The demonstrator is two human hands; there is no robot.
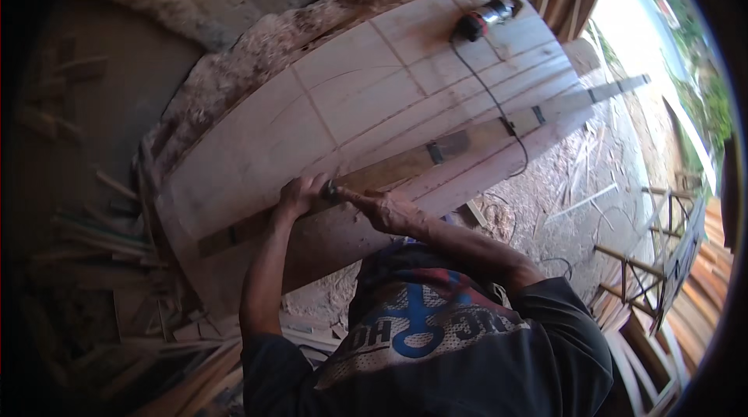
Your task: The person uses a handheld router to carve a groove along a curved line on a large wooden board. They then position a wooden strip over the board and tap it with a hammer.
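Note:
A large pale wooden panel (257, 137) with a curved far edge and grooves or lines across it lies before me. Along its near part runs a long, narrow wooden strip (475, 140) with dark bands. My left hand (302, 196) is closed low over this strip, and whatever its fingers pinch is hidden. Just to its right, my right hand (387, 212) grips what looks like a hammer, its dark head (330, 190) close beside the left fingers. The hammer's handle is mostly covered by the right hand.
A red and black power tool (487, 20) rests on the panel's far right, its black cord (495, 102) trailing across panel and strip. Wood shavings (265, 47) are heaped along the far edge. Scrap strips (101, 230) lie left; a wooden frame (650, 261) stands right.

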